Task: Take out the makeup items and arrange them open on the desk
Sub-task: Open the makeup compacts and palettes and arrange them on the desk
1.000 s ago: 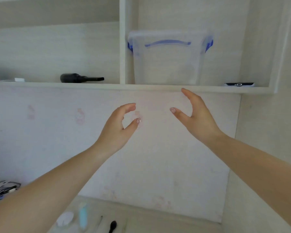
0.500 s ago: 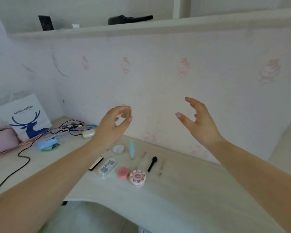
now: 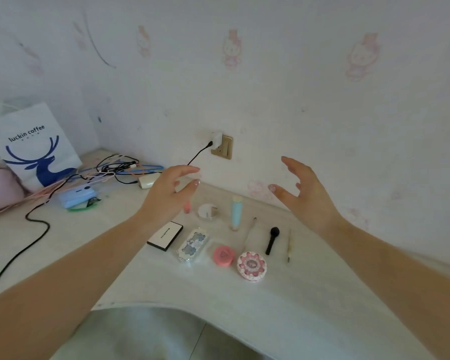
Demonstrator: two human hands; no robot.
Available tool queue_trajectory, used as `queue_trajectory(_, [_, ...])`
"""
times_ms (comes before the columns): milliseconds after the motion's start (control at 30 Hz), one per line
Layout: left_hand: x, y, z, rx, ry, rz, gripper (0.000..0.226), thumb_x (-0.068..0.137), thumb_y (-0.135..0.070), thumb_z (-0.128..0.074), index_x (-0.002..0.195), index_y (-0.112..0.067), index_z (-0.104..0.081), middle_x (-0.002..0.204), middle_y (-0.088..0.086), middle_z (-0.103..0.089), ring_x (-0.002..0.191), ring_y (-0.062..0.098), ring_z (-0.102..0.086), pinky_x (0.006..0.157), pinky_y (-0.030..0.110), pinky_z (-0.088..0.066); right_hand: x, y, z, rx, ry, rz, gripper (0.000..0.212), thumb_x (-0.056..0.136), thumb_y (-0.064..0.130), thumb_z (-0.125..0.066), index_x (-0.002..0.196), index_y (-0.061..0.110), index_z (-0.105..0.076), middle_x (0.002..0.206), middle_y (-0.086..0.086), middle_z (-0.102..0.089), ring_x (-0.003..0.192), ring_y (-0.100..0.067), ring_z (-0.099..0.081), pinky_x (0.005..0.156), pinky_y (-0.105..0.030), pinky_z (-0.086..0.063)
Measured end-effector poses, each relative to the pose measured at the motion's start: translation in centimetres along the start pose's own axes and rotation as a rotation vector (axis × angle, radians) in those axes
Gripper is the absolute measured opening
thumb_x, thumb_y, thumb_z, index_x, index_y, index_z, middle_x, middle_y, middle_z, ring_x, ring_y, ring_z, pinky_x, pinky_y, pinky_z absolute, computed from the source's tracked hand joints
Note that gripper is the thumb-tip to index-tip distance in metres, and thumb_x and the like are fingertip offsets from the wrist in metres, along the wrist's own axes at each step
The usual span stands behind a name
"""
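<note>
Several makeup items lie on the pale desk (image 3: 283, 294): a black-edged white compact (image 3: 165, 235), a silvery blue palette (image 3: 193, 245), a pink round pot (image 3: 224, 256), a flower-shaped pink compact (image 3: 252, 266), a small clear jar (image 3: 207, 212), a light-blue tube (image 3: 236, 213), a black brush (image 3: 272, 240) and two thin pencils. A pink tube (image 3: 187, 207) peeks out behind my left hand. My left hand (image 3: 168, 194) and my right hand (image 3: 308, 196) hover above the items, fingers loosely spread, holding nothing.
A white paper bag with a blue deer (image 3: 31, 149) stands at the back left beside a pink cushion. Tangled cables (image 3: 115, 168), a blue power bank (image 3: 76, 198) and a white charger (image 3: 148, 181) lie at left. A wall socket (image 3: 222, 146) holds a plug.
The view has dropped from the shelf with the clear box down to the desk. Both hands stay raised and apart, and have come lower over the makeup items.
</note>
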State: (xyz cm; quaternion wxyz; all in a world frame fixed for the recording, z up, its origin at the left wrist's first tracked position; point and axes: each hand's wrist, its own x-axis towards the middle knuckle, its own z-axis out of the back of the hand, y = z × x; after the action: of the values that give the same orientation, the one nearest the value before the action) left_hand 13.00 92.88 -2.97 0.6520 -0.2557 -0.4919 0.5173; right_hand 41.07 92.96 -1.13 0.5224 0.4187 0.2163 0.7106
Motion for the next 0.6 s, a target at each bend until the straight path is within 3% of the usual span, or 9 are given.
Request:
queue_trajectory(33, [1.4, 1.7, 0.8, -0.022, 0.013, 0.007, 0.026, 0.089, -0.021, -0.060, 0.097, -0.046, -0.060, 0.075, -0.020, -0.068, 0.096, -0.018, -0.054, 0.093, 0.021, -0.036, 1.2, 0.0, -1.9, -0.004, 0.001, -0.016, 0.062, 0.083, 0.042, -0.063, 0.138, 0.037, -0.035, 0.140, 0.014, -0.036, 0.124, 0.005, -0.034, 0.107, -0.025, -0.029])
queue_trajectory(100, [3.8, 4.5, 2.1, -0.052, 0.042, 0.035, 0.026, 0.090, -0.018, -0.059, 0.096, -0.043, -0.060, 0.074, -0.028, -0.067, 0.105, -0.010, -0.054, 0.095, 0.022, -0.038, 3.3, 0.2, -5.3, -0.023, 0.000, -0.051, 0.063, 0.083, 0.040, -0.063, 0.138, 0.036, -0.035, 0.140, 0.014, -0.037, 0.124, 0.004, -0.034, 0.106, -0.024, -0.030])
queue_trajectory(233, [7.8, 9.9, 4.8, -0.090, 0.107, 0.112, 0.029, 0.090, -0.014, -0.060, 0.096, -0.042, -0.058, 0.105, -0.021, -0.060, 0.108, 0.011, -0.058, 0.096, 0.025, -0.041, 6.8, 0.4, -11.6, -0.040, 0.020, -0.170, 0.062, 0.082, 0.043, -0.063, 0.137, 0.040, -0.035, 0.140, 0.014, -0.037, 0.126, 0.000, -0.037, 0.103, -0.023, -0.030])
queue_trajectory(400, [9.7, 15.5, 6.3, -0.087, 0.228, 0.220, 0.022, 0.090, -0.013, -0.059, 0.109, -0.023, -0.062, 0.114, -0.007, -0.061, 0.110, 0.007, -0.056, 0.092, 0.021, -0.042, 9.0, 0.6, -17.2, -0.051, 0.017, -0.271, 0.062, 0.080, 0.049, -0.062, 0.136, 0.043, -0.036, 0.141, 0.014, -0.038, 0.121, -0.003, -0.045, 0.097, -0.029, -0.042])
queue_trajectory(600, [10.0, 20.0, 6.2, -0.109, 0.320, 0.323, 0.021, 0.089, -0.015, -0.060, 0.107, -0.026, -0.061, 0.116, -0.007, -0.063, 0.112, 0.004, -0.055, 0.092, 0.023, -0.043, 8.6, -1.0, -22.6, -0.102, 0.056, -0.367, 0.058, 0.081, 0.042, -0.064, 0.134, 0.041, -0.039, 0.130, 0.019, -0.039, 0.122, -0.005, -0.042, 0.101, -0.030, -0.037])
